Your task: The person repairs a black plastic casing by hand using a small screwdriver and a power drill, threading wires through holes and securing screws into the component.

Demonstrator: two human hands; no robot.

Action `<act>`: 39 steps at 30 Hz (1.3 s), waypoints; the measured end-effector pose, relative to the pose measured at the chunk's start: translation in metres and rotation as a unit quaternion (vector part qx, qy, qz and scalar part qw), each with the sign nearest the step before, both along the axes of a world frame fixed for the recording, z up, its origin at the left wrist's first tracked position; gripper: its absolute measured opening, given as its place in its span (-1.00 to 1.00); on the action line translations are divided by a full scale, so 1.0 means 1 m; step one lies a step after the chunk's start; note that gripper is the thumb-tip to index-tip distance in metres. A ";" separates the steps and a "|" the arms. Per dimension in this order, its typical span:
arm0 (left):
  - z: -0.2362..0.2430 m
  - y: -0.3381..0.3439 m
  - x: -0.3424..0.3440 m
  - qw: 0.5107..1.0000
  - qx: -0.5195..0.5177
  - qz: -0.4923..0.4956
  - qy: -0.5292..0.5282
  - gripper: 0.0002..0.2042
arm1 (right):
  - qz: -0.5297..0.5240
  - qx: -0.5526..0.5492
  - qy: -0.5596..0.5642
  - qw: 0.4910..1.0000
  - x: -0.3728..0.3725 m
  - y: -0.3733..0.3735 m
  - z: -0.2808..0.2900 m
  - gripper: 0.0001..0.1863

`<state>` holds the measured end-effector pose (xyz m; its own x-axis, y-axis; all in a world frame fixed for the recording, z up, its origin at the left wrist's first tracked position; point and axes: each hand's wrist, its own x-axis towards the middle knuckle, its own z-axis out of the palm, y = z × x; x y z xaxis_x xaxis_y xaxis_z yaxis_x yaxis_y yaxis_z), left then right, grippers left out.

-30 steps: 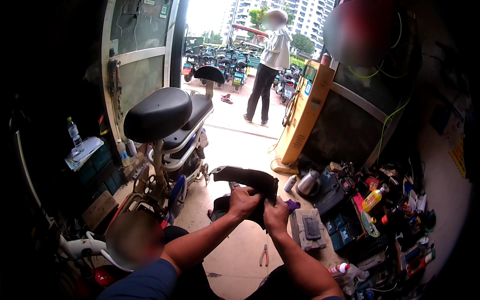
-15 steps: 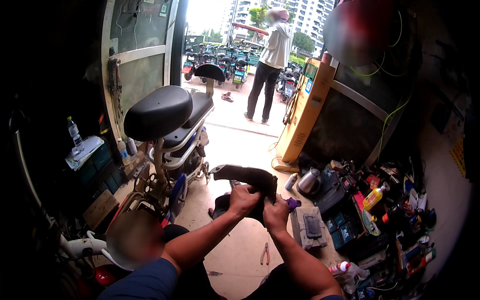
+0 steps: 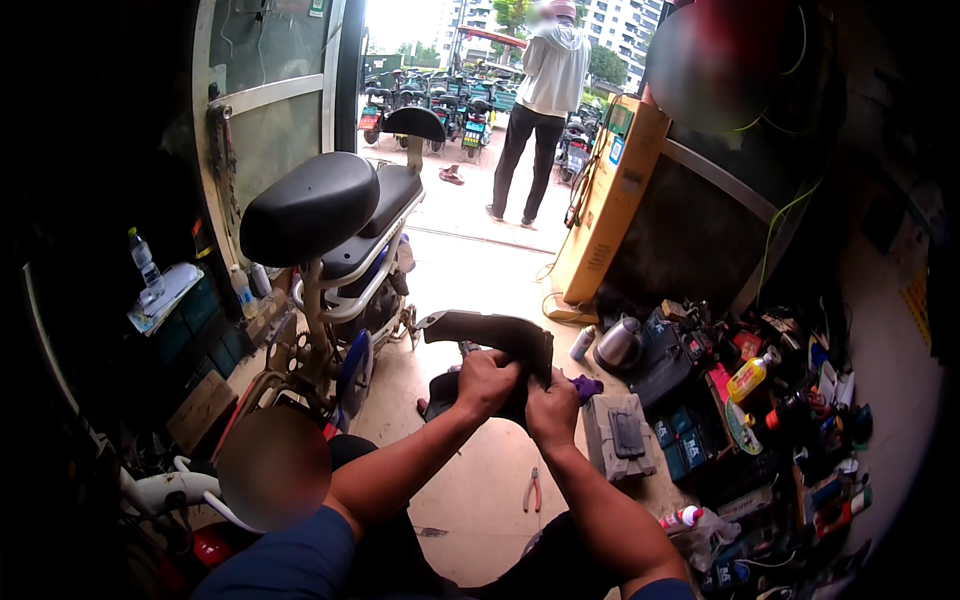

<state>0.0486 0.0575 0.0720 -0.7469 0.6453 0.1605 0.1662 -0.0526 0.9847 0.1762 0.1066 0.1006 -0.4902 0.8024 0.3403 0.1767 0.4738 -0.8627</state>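
A dark curved panel (image 3: 480, 328), with the look of a scooter fender, is held up in front of me over the floor. My left hand (image 3: 487, 384) is closed on its inner side, fingertips hidden behind the wrist and panel. At its right end, my right hand (image 3: 552, 408) grips the lower edge, thumb pointing up. Another black piece (image 3: 441, 393) shows below and left of the panel; whether the two are joined I cannot tell. On the floor nearer my knees lie red-handled pliers (image 3: 533, 490), touched by neither hand.
An electric bike with a black seat (image 3: 310, 205) stands to the left. At right are a grey case (image 3: 618, 440), a metal kettle (image 3: 618, 343), a yellow bottle (image 3: 752, 376), batteries and cluttered tools. A yellow cabinet (image 3: 606, 215) flanks the doorway, where a person (image 3: 545, 80) stands outside.
My view has shifted slightly, so the surroundings sit a little higher in it. Both hands keep their hold on the panel, with hardly any movement.
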 end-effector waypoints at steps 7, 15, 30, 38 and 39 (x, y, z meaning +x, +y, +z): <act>0.000 0.004 0.000 0.999 0.032 -0.006 -0.011 -0.73 | 0.004 0.014 -0.001 1.000 0.000 0.004 -0.005 -0.72; 0.005 0.001 0.001 0.999 -0.023 -0.015 0.031 -0.70 | -0.004 0.014 -0.001 1.000 0.000 0.004 -0.006 -0.74; 0.003 -0.003 0.007 0.990 0.067 -0.019 0.125 -0.78 | -0.027 -0.030 -0.001 0.999 -0.001 0.007 -0.003 -0.75; 0.015 -0.010 0.010 0.977 0.091 -0.082 0.173 -0.75 | -0.029 -0.040 0.000 0.999 -0.001 0.010 -0.007 -0.75; 0.015 -0.010 0.010 0.970 0.087 -0.042 0.224 -0.76 | -0.027 -0.046 -0.002 0.999 -0.001 0.011 -0.007 -0.75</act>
<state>0.0589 0.0472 0.0872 -0.5226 0.6350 0.5689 0.5636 -0.2435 0.7894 0.1753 0.1175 0.0935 -0.4460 0.8559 0.2618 0.2047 0.3823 -0.9011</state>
